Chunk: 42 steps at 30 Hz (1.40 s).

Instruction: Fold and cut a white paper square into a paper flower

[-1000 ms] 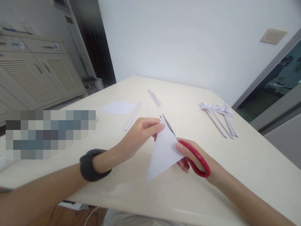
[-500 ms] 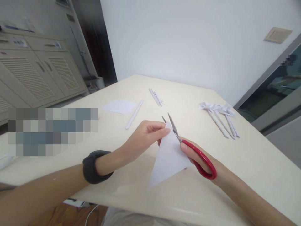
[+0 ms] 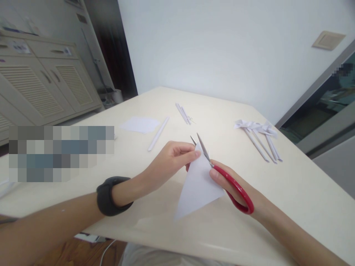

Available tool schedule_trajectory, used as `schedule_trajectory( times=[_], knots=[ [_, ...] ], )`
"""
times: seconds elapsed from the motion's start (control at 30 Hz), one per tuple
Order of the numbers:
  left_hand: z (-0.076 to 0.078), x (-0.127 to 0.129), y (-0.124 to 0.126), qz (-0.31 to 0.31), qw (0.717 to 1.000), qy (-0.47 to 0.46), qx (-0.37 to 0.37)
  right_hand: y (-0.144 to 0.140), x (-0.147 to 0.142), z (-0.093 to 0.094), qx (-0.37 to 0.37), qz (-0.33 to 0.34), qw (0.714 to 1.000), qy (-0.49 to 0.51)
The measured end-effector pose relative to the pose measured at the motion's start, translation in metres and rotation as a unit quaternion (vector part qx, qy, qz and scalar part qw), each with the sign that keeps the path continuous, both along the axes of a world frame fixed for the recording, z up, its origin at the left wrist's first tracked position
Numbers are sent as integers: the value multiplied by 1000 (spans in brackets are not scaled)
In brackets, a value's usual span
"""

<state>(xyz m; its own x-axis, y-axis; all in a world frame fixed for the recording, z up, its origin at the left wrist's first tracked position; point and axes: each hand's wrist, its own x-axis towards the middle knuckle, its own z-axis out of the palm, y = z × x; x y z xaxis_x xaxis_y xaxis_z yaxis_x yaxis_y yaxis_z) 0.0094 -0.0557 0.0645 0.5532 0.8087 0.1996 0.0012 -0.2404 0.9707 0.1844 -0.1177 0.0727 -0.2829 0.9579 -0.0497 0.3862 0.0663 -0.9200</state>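
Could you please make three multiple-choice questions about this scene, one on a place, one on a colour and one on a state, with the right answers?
1. Where do the paper pinwheels lie on the table?
A. far right of the hands
B. under the left wrist
C. on the flat sheet

2. What colour are the handles of the scissors?
A. blue
B. red
C. black

3. How do the scissor blades stand?
A. shut flat
B. open, at the top of the folded paper
C. lying on the table

Answers:
1. A, the pinwheels lie near the table's right edge, apart from both hands.
2. B, the loop in the right hand is red.
3. B, the two blade tips are spread apart at the top of the folded white triangle, which the left hand pinches.
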Motion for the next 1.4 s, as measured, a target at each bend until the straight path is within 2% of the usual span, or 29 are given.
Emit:
schedule_trajectory(
  times=[0.13,0.53,0.93,1.27,1.4],
  knots=[
    [0,0,0,-1,1000,1,0,2,1,0,-79,9,996,42],
    [-3,0,1,-3,1000,8,-15,2,0,-1,-115,48,986,109],
    [-3,0,0,-4,1000,-11,-21,3,1,-8,-105,43,991,77],
    [-2,0,0,6,999,14,-35,1,2,5,-105,31,992,56],
    [-2,0,0,5,999,22,-23,1,2,4,-89,23,994,57]
  ],
)
